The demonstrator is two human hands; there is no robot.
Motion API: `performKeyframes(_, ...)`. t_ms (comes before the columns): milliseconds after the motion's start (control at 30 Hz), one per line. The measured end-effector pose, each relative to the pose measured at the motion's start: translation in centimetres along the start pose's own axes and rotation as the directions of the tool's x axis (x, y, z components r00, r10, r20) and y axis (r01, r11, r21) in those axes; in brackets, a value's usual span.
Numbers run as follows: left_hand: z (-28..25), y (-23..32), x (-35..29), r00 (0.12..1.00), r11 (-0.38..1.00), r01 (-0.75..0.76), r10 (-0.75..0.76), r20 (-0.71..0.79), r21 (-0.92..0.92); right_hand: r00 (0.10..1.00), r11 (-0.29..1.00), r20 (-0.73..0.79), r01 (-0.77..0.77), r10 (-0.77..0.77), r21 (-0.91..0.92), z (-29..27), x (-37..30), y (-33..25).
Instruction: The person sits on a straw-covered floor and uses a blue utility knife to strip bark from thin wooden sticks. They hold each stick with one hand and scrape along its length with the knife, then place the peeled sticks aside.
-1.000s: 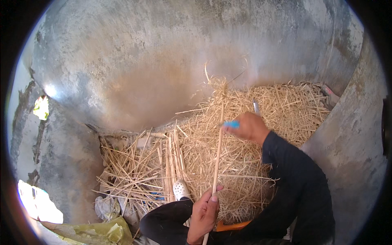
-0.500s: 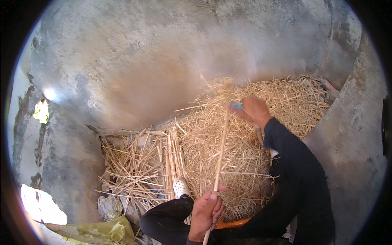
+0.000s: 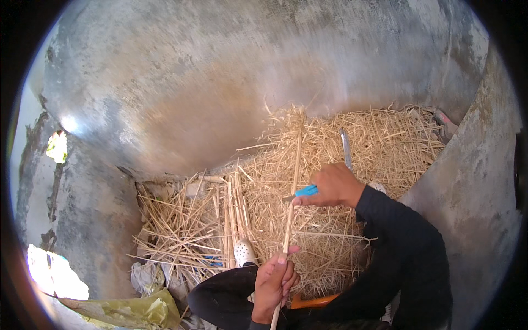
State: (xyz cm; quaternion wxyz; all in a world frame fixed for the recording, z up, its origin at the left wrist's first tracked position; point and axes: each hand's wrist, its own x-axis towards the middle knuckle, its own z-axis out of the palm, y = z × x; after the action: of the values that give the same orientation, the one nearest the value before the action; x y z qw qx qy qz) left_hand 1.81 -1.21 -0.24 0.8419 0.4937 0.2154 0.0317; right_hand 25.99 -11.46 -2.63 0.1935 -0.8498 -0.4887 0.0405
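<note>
A long pale stalk point(image 3: 290, 231) rises from the lower edge toward the wall, its far end running into frayed straw strands. My left hand point(image 3: 275, 280) is closed round its lower part, thumb lying along it. My right hand point(image 3: 335, 186) grips a small blue-handled knife point(image 3: 306, 191). The knife's short dark tip meets the stalk about midway up, and my right thumb presses beside the stalk. Just beyond that hand, a narrow metal blade point(image 3: 345, 147) shows over the straw; its lower end is hidden by the hand.
Loose straw shavings point(image 3: 385, 143) are heaped along the grey wall point(image 3: 220, 82). Thicker cut stalks point(image 3: 234, 206) lie left of the heap, near a white clog point(image 3: 244, 253). A yellowish plastic sheet point(image 3: 143, 311) lies lower left. Something orange point(image 3: 313, 301) shows beneath my legs.
My right hand has drawn back along the stalk toward me with the blue-handled knife, uncovering the narrow metal blade. The left hand keeps its hold, almost in place.
</note>
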Motion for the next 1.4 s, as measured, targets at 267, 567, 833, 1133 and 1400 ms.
performKeyframes(267, 1.1, -0.4, -0.9, 0.998, 0.979, 0.018, -0.031, 0.061, 0.205, 0.882, 0.932, -0.300, -0.343, 0.363, 0.117, 2.0, 3.1, 11.0)
performKeyframes(567, 0.4, 0.9, 0.4, 0.997, 0.816, -0.032, 0.067, -0.039, 0.577, 0.984, 0.978, -0.001, -0.178, 0.179, 0.107, 0.9, 0.9, 1.2)
performKeyframes(833, 0.7, 0.0, -0.3, 0.992, 0.779, -0.112, 0.125, 0.022, 0.616, 0.927, 0.954, -0.224, -0.291, 0.300, 0.073, 1.5, 2.6, 6.0)
performKeyframes(1133, -0.2, -0.7, 1.2, 0.999, 0.980, 0.011, -0.019, 0.039, 0.199, 0.796, 0.815, -0.206, -0.512, 0.569, 0.272, -0.1, 4.1, 8.4)
performKeyframes(1400, -0.9, 0.0, 1.8, 0.997, 0.987, 0.049, -0.038, 0.071, -0.155, 0.981, 0.988, -0.126, -0.142, 0.148, 0.057, 1.1, -0.3, 0.8)
